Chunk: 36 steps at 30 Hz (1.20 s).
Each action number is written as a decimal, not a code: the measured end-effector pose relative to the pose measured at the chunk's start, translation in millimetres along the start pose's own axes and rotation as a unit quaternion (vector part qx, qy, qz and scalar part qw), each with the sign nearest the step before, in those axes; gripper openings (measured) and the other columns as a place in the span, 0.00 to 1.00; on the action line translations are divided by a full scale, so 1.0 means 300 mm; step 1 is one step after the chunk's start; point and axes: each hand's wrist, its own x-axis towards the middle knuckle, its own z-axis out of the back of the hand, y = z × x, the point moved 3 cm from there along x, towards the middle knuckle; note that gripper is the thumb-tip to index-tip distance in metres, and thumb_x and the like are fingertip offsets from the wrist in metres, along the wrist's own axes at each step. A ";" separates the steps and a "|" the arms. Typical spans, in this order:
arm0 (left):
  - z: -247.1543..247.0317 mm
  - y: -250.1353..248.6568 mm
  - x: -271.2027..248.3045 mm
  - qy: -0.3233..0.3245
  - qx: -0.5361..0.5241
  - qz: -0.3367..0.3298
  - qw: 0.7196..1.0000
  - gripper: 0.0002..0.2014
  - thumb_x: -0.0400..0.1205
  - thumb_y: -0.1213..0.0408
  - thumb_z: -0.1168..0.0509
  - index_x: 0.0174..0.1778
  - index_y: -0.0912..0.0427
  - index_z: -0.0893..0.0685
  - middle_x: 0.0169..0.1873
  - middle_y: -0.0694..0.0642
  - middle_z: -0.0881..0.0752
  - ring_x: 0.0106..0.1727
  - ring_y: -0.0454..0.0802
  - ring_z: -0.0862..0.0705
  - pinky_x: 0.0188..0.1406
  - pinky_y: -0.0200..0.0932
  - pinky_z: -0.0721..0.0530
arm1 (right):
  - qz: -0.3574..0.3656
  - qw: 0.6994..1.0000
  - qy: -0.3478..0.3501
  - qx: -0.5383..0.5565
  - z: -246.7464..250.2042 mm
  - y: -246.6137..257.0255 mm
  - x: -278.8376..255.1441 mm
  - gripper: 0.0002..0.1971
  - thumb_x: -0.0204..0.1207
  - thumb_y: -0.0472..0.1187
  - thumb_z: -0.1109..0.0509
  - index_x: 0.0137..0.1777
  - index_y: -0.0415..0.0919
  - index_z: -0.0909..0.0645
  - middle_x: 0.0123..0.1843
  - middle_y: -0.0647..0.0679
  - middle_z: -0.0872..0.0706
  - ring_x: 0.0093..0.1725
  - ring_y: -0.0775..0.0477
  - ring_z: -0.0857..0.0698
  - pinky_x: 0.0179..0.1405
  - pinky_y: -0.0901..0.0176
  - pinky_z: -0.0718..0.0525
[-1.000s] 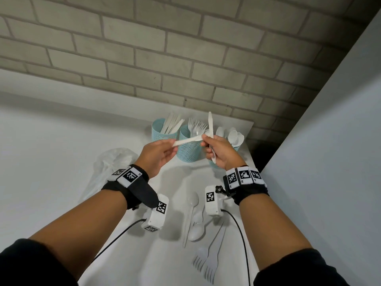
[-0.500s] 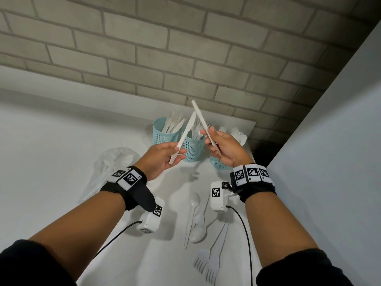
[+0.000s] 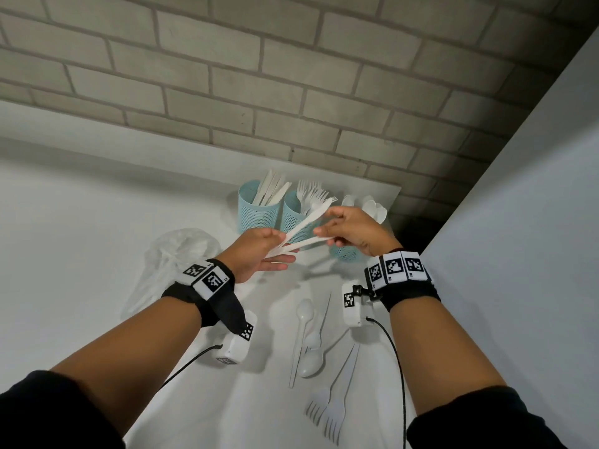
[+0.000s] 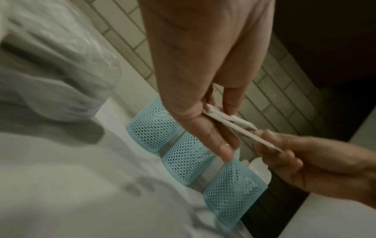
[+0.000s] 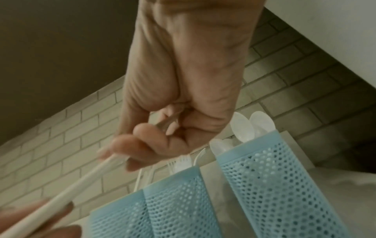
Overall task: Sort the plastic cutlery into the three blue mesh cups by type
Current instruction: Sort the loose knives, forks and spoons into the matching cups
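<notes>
At the far edge of the desk (image 3: 81, 254), toward twelve o'clock from the person, three blue mesh cups stand in a row: the knife cup (image 3: 256, 210) at eleven, the fork cup (image 3: 296, 218) at twelve, and the spoon cup (image 3: 346, 252) at one, partly hidden behind the right hand (image 3: 353, 230). Each already holds several pieces of its own kind. In front of the cups, the left hand (image 3: 259, 254) pinches the near ends of two knives (image 3: 303, 226), while the right hand's fingers curl round their far ends; the pair fans apart in a narrow V above the desk. The sort looks well advanced but unfinished. Still lying loose at five o'clock are spoons (image 3: 304, 335) and, nearer the person, forks (image 3: 330, 413). A crumpled clear bag (image 3: 171, 264) sits at nine o'clock. The held knives likely belong in the leftmost cup.
</notes>
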 end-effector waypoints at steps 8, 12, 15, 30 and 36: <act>-0.014 0.019 -0.002 -0.055 0.069 -0.054 0.995 0.08 0.86 0.63 0.42 0.54 0.61 0.20 0.38 0.53 0.13 0.23 0.38 0.25 0.23 0.29 0.27 | -0.010 0.968 -0.086 0.234 -0.101 -0.006 0.044 0.07 0.81 0.38 0.34 0.55 0.36 0.25 0.35 0.44 0.19 0.22 0.60 0.18 0.25 0.71 0.17; 0.019 0.044 -0.005 -0.102 0.054 -0.050 0.992 0.09 0.86 0.62 0.42 0.56 0.60 0.21 0.38 0.54 0.14 0.25 0.38 0.23 0.25 0.29 0.26 | 0.007 0.981 -0.126 0.150 -0.130 0.024 0.072 0.03 0.82 0.34 0.38 0.46 0.37 0.28 0.33 0.43 0.18 0.18 0.59 0.19 0.21 0.70 0.18; 0.054 0.053 -0.013 -0.150 0.036 -0.041 0.987 0.08 0.86 0.62 0.43 0.53 0.59 0.20 0.36 0.53 0.15 0.28 0.41 0.22 0.25 0.29 0.25 | 0.080 0.943 -0.282 0.159 -0.079 0.094 0.097 0.07 0.82 0.34 0.38 0.55 0.36 0.35 0.34 0.45 0.19 0.18 0.58 0.19 0.20 0.68 0.18; 0.055 0.061 -0.053 -0.111 0.157 0.024 0.981 0.04 0.84 0.65 0.40 0.52 0.59 0.21 0.39 0.48 0.17 0.35 0.40 0.21 0.30 0.30 0.25 | 0.111 0.963 -0.143 -0.199 -0.288 0.160 0.246 0.22 0.78 0.42 0.32 0.69 0.38 0.31 0.62 0.37 0.21 0.57 0.39 0.18 0.60 0.49 0.20; -0.002 0.092 -0.064 -0.065 0.272 0.082 0.957 0.07 0.82 0.69 0.39 0.53 0.62 0.19 0.42 0.54 0.19 0.35 0.41 0.24 0.32 0.33 0.28 | 0.022 0.968 -0.156 -0.194 -0.072 0.165 0.085 0.10 0.78 0.42 0.32 0.57 0.40 0.23 0.54 0.43 0.20 0.50 0.44 0.18 0.48 0.54 0.17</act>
